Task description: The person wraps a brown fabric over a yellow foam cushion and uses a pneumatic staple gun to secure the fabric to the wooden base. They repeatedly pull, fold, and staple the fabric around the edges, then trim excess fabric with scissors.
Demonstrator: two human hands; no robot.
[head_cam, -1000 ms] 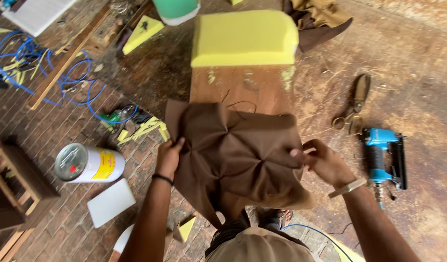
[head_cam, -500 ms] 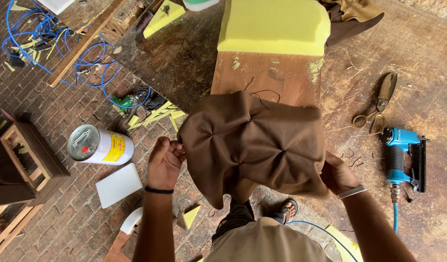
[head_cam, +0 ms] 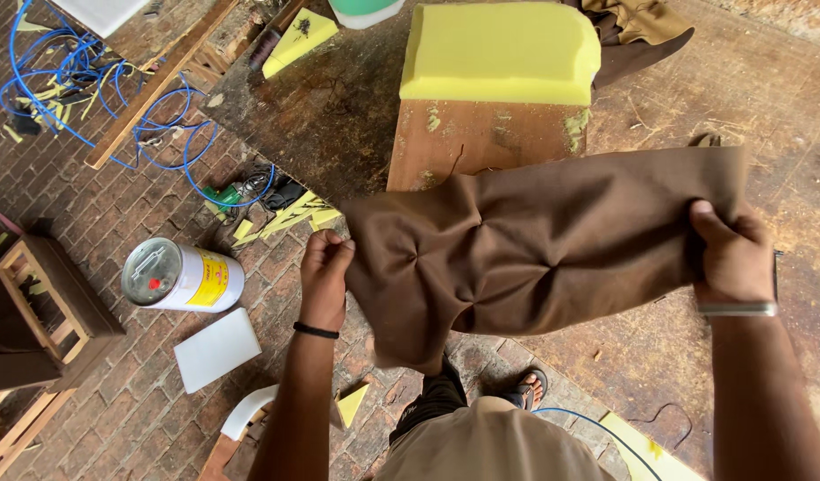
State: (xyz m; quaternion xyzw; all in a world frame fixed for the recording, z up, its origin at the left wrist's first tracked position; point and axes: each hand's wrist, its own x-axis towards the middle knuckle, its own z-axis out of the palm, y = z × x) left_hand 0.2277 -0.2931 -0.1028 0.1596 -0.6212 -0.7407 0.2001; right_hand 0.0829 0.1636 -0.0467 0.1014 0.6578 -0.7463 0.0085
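I hold a brown tufted fabric cover (head_cam: 535, 249) stretched wide in front of me, above a dark wooden workbench (head_cam: 339, 125). My left hand (head_cam: 325, 272) grips its left edge and my right hand (head_cam: 730, 254) grips its right edge. Puckered folds gather toward the middle of the cloth. Behind it on the bench lies a wooden board (head_cam: 481, 147) with a thick yellow foam block (head_cam: 499, 53) at its far end. The cloth hides the near part of the board.
A white tin can (head_cam: 183, 276) lies on the brick floor at left, beside a white foam slab (head_cam: 216, 349). Blue hose (head_cam: 116, 98) coils at upper left. A wooden stool frame (head_cam: 36, 294) stands far left. Yellow foam scraps litter the floor.
The cloth has been pulled out much wider, my right hand moving far right. It now covers the scissors and blue staple gun seen earlier on the bench.
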